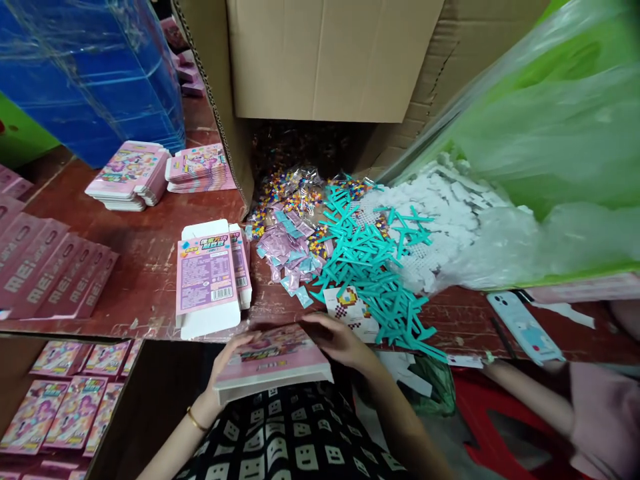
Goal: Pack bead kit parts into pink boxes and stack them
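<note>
A pink printed box [275,357] is held in front of my body, its white open end facing me. My left hand [223,363] grips its left side, the fingers partly hidden behind it. Around the far right edge curls my right hand [345,343], closed on the same box. Just beyond lie a printed paper card [350,313], a heap of teal plastic sticks [365,260] and a pile of small pink and blue packets [287,247]. Flattened pink cartons [207,280] are stacked at the left of these.
A cardboard carton [330,60] with coloured beads [300,187] stands behind. White pegboards [450,207] spill from a green-lined bag at right. More flat cartons [130,170] and filled boxes [75,407] are at left. A phone [525,327] lies near another person's arm [530,397].
</note>
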Available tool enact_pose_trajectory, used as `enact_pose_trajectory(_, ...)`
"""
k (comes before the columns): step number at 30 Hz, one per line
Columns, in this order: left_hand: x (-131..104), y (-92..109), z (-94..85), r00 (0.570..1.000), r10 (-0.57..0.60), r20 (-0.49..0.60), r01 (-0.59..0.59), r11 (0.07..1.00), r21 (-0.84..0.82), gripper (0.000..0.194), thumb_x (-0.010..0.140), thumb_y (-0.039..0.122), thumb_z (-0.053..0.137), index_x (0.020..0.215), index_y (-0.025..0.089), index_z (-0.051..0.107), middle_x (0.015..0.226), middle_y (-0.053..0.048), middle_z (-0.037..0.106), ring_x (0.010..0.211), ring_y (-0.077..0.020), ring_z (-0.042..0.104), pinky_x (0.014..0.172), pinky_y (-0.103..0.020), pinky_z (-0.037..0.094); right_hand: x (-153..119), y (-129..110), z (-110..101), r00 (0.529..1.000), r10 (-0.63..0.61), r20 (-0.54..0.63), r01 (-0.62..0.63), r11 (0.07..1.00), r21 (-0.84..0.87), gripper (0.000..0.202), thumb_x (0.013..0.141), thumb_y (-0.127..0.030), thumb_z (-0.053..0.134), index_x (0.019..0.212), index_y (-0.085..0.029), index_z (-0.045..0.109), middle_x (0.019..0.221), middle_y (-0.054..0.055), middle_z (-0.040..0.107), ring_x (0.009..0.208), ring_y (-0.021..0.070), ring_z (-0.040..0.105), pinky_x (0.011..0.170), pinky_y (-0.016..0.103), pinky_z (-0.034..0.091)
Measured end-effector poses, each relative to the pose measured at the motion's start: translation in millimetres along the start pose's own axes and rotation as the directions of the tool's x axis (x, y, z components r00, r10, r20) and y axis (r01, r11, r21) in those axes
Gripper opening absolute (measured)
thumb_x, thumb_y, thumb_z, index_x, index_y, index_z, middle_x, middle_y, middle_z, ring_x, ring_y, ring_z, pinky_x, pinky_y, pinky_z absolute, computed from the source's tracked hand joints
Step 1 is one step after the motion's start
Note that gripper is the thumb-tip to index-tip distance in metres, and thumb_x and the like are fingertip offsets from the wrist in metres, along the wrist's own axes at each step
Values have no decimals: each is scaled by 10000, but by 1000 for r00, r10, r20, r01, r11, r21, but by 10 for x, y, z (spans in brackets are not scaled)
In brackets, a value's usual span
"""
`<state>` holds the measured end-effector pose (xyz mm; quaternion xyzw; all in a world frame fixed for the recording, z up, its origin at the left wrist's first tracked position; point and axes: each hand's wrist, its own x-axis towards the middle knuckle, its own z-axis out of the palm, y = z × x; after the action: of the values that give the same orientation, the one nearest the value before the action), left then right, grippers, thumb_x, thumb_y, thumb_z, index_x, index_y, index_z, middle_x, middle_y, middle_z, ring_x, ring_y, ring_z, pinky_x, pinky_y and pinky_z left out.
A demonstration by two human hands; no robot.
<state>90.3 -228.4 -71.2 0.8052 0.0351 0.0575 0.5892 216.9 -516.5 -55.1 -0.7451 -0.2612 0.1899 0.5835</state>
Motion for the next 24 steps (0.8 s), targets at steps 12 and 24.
enact_pose_trajectory(12, 572, 252, 625, 987, -104, -122, 127, 971, 200, 800, 971, 375, 504, 1569, 158, 18, 1567, -257, 280, 1450, -347, 335, 1169, -585, 299, 48, 0, -957, 909, -156, -388, -104, 813, -572, 130, 931, -237, 524, 954, -195, 645, 930, 85, 692, 840, 211, 670, 792, 363, 553)
enact_pose_trajectory(24, 704, 645, 876, 786, 382, 486, -587, 707, 394, 515, 961, 218, 522, 1463, 209, 406, 1522, -157, 442, 1470, -312, 311, 1160, -625, 314, 107, 128, -882, 955, 240, -173, -281, 551, -786, 933, 450, -453, 959, 1267, -170, 610, 1300, 175, 490, 1206, 386, 473, 1024, 515, 409)
